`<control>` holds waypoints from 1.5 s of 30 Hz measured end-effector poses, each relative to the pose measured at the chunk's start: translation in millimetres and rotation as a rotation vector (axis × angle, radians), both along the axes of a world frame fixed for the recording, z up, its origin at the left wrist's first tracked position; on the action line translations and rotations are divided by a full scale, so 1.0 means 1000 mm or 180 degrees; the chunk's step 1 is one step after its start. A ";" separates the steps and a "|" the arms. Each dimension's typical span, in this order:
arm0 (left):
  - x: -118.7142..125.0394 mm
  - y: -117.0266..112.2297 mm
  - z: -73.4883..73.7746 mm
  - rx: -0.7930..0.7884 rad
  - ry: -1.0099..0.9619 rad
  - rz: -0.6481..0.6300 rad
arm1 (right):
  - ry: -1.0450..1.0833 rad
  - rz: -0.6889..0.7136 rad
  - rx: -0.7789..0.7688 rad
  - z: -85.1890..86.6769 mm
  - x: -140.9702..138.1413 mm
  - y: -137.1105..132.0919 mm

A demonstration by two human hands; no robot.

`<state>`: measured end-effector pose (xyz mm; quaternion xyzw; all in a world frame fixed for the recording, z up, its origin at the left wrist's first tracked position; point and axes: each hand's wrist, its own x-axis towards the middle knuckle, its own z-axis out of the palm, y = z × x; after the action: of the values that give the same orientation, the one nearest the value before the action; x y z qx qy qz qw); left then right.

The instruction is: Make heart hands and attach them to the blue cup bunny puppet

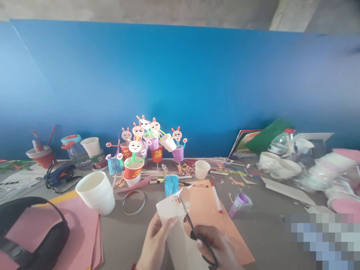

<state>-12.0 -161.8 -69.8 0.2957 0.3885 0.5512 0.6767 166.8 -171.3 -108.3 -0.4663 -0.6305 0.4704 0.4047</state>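
My left hand [157,240] pinches a white sheet of paper [182,247], thumb on top, near the front middle of the table. Faint drawn outlines show near the paper's upper end. In my right hand [215,243] is a pair of scissors [191,221] with dark handles. Its blades point up and left and reach the paper's upper right edge, beside the drawn outlines. Orange paper [219,225] lies beneath, with small white scraps on it. Just beyond the sheet stands a blue-coloured cup [171,184].
Paper-cup figures with rabbit faces [136,147] stand at the back. Stacked white cups [97,193], pink paper [84,232] and headphones [53,232] are on the left. A red-capped marker [216,198], a purple pot [239,204], bagged cups [323,168] and a clear bottle [284,142] are right.
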 end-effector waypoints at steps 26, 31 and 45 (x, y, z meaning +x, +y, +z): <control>-0.008 0.008 0.002 -0.0001 0.0232 -0.0112 | 0.0633 0.0475 -0.0619 -0.009 -0.003 0.002; -0.008 0.008 0.004 -0.0017 0.0234 -0.0119 | 0.0317 0.0429 -0.0531 -0.006 0.000 0.001; -0.011 0.011 0.007 0.0081 0.0329 -0.0246 | 0.0027 0.0405 -0.0589 0.002 0.004 0.003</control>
<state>-23.5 -150.9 -63.2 0.3471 0.4042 0.5135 0.6726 170.4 -168.3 -106.2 -0.4586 -0.6110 0.5534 0.3318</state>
